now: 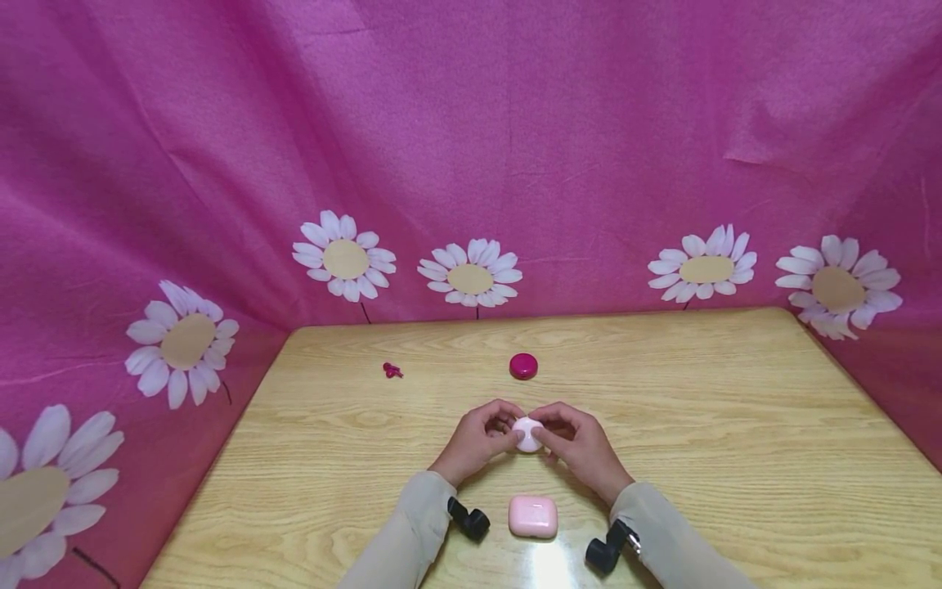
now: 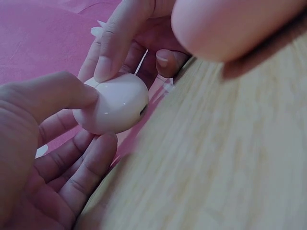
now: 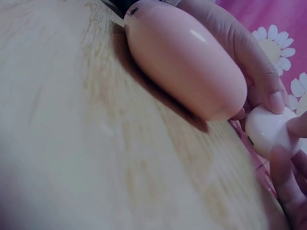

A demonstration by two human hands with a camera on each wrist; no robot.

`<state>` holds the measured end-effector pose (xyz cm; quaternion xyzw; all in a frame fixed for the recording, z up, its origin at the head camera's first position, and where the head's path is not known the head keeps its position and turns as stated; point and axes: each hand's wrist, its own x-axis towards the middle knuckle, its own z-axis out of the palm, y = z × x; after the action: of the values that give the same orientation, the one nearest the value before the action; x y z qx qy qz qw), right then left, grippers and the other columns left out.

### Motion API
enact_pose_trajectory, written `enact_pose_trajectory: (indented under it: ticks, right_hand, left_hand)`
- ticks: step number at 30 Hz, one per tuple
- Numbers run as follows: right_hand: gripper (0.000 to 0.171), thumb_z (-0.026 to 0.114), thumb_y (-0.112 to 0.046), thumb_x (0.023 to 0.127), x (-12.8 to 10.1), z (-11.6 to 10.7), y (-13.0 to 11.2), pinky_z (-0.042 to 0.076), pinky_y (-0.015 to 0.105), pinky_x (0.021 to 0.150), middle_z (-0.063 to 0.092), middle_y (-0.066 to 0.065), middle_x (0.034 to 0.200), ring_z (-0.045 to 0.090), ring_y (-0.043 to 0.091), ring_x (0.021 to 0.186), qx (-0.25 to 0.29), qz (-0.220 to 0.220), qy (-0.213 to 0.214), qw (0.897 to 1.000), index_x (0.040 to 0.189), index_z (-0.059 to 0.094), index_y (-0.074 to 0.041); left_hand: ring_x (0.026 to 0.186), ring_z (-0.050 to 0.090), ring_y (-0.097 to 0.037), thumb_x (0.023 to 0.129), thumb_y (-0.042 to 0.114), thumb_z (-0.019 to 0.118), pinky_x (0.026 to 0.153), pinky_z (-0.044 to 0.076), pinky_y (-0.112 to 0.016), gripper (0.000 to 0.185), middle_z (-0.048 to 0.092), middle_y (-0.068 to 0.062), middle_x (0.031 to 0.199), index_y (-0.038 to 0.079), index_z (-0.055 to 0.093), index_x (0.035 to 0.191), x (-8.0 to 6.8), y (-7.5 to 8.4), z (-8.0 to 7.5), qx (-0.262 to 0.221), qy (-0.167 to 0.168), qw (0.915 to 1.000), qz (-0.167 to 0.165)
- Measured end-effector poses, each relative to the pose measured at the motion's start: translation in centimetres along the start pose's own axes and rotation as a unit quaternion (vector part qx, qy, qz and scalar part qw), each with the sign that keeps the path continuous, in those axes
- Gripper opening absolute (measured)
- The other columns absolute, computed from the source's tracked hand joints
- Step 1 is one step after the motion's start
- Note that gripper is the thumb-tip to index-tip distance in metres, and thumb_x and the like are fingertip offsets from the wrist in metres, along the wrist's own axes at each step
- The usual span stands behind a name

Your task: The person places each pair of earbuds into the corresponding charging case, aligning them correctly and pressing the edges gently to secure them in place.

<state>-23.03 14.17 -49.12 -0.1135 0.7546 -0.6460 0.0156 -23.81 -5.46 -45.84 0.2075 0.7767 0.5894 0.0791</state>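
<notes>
- Head view: your left hand [image 1: 474,442] and right hand [image 1: 585,450] pinch the white case [image 1: 527,434] between them, beyond the pink case [image 1: 533,517]; balance both grips.
- Left wrist view: your left thumb lies across its top, a finger beneath; steady that side (the dark slot [image 2: 143,110] is uncovered).
- Right wrist view: your right thumb and finger, partly cropped, pinch it too; press lightly.
</notes>
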Motion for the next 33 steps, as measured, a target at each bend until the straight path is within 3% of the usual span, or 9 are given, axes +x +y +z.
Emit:
enact_pose_trajectory:
  ticks: [4,11,14,19,26,33]
  right_hand:
    - [0.022,0.071,-0.012,0.088,0.0,0.1,0.2,0.056,0.032,0.060,0.067,0.013,0.104,0.063,0.024,0.082,-0.007,0.000,0.003,1.000,0.109,0.067,-0.007]
    - [0.021,0.071,-0.010,0.088,0.0,0.3,0.2,0.056,0.031,0.060,0.067,0.014,0.101,0.064,0.022,0.081,-0.015,-0.003,0.007,1.000,0.108,0.068,-0.006]
    - [0.020,0.071,-0.009,0.087,0.0,0.3,0.2,0.056,0.030,0.061,0.067,0.013,0.101,0.064,0.020,0.080,-0.024,0.003,0.010,1.000,0.107,0.068,-0.005]
    - [0.020,0.069,-0.003,0.088,-0.4,0.4,-1.0,0.055,0.029,0.061,0.067,0.016,0.100,0.062,0.015,0.077,-0.043,0.002,0.008,0.999,0.107,0.067,0.000]
    - [0.019,0.067,0.001,0.088,-1.3,0.5,-3.5,0.056,0.030,0.063,0.066,0.020,0.102,0.062,0.018,0.078,-0.057,0.004,0.004,0.998,0.106,0.066,0.005]
    - [0.014,0.069,-0.003,0.087,-0.6,0.5,-1.3,0.053,0.023,0.066,0.068,0.012,0.101,0.062,0.019,0.085,-0.077,0.002,0.016,0.997,0.102,0.070,-0.002]
  left_hand:
    - [0.086,0.057,-0.017,0.087,0.002,0.068,0.073,0.048,-0.023,0.022,0.064,-0.016,0.097,-0.003,0.063,0.108,0.0,0.0,0.0,0.017,0.001,0.9998,-0.005]
    - [0.087,0.057,-0.015,0.087,0.007,0.070,0.074,0.048,-0.024,0.023,0.065,-0.011,0.097,0.003,0.065,0.109,1.0,-3.1,0.3,0.038,0.010,0.9992,-0.002]
    - [0.087,0.058,-0.012,0.086,0.010,0.071,0.074,0.048,-0.024,0.022,0.065,-0.005,0.096,0.008,0.066,0.108,1.1,-3.6,0.2,0.035,0.012,0.9993,-0.004]
    - [0.087,0.058,-0.010,0.085,0.011,0.072,0.074,0.049,-0.023,0.021,0.064,0.001,0.095,0.012,0.067,0.105,1.0,-3.8,0.2,0.045,0.009,0.9989,0.002]
    - [0.084,0.058,-0.009,0.086,0.013,0.072,0.071,0.050,-0.022,0.017,0.064,0.004,0.093,0.014,0.068,0.103,1.0,-3.7,0.2,0.099,0.012,0.9944,0.034]
    - [0.079,0.056,-0.006,0.087,0.018,0.072,0.068,0.047,-0.021,0.008,0.062,0.009,0.087,0.018,0.071,0.096,1.0,-3.5,0.1,0.150,0.014,0.9872,0.052]
